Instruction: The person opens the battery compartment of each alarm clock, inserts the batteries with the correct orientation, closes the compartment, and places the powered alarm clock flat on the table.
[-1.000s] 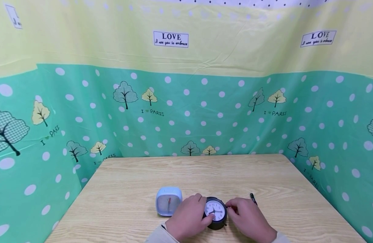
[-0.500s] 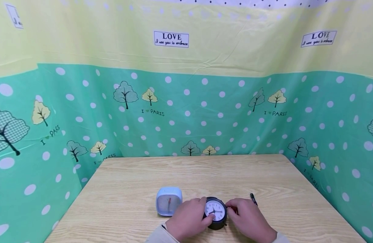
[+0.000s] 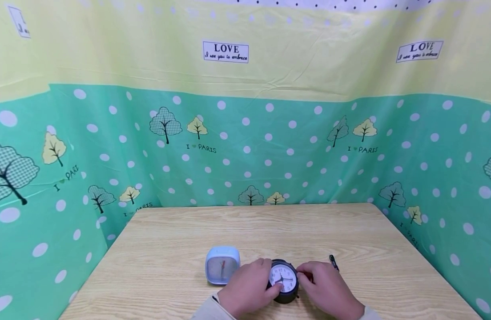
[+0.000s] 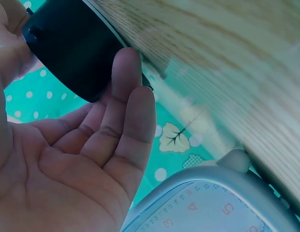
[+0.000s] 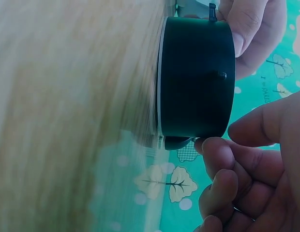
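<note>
A round black alarm clock (image 3: pixel 283 278) with a white dial lies face up on the table, tilted a little toward me. My left hand (image 3: pixel 247 284) grips its left side, thumb on the dial, fingers along the far wall. In the left wrist view the fingers of that hand (image 4: pixel 92 154) curl against the black casing (image 4: pixel 75 48). At the clock's upper right edge my right hand (image 3: pixel 327 284) has its thumb and index fingertip. The right wrist view shows those fingers (image 5: pixel 251 159) curled at the casing's rim (image 5: pixel 198 77), the others tucked below.
A light blue square alarm clock (image 3: pixel 223 265) stands just left of my left hand, its side also near that hand in the left wrist view. A black pen (image 3: pixel 334 262) lies beyond my right hand. Patterned green and yellow cloth (image 3: pixel 245 146) surrounds the wooden table (image 3: pixel 249 226).
Almost nothing moves. Both hands stay on the black alarm clock, with only slight shifts of the left fingers and right fingertips.
</note>
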The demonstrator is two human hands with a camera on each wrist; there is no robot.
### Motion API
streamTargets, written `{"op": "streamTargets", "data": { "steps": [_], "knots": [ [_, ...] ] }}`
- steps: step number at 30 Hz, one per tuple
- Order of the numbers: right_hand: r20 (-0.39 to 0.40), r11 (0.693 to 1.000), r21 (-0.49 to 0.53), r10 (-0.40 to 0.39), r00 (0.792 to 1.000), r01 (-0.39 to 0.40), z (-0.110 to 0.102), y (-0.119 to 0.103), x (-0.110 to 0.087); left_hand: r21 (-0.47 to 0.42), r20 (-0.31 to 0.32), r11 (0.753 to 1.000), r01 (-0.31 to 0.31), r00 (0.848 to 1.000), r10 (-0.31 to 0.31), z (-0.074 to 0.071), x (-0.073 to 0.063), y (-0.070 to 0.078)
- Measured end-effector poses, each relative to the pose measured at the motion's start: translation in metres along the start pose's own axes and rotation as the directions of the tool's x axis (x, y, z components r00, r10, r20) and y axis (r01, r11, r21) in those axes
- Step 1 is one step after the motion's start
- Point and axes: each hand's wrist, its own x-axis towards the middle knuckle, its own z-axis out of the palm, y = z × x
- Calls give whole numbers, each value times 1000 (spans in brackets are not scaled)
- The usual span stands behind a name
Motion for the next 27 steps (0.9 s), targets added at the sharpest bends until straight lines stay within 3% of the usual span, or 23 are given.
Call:
{"op": "streamTargets", "data": {
  "steps": [18, 27],
  "knots": [
    [-40, 1000, -10, -13, 999, 12, -1, -3, -2, -21, -2, 999, -26, 1000, 26, 0, 0, -2],
    [-59, 1000, 3, -16, 998, 17, -3, -4, -3, -76, 17, 997, -34, 999, 35, -2, 0, -4]
  ]
}}
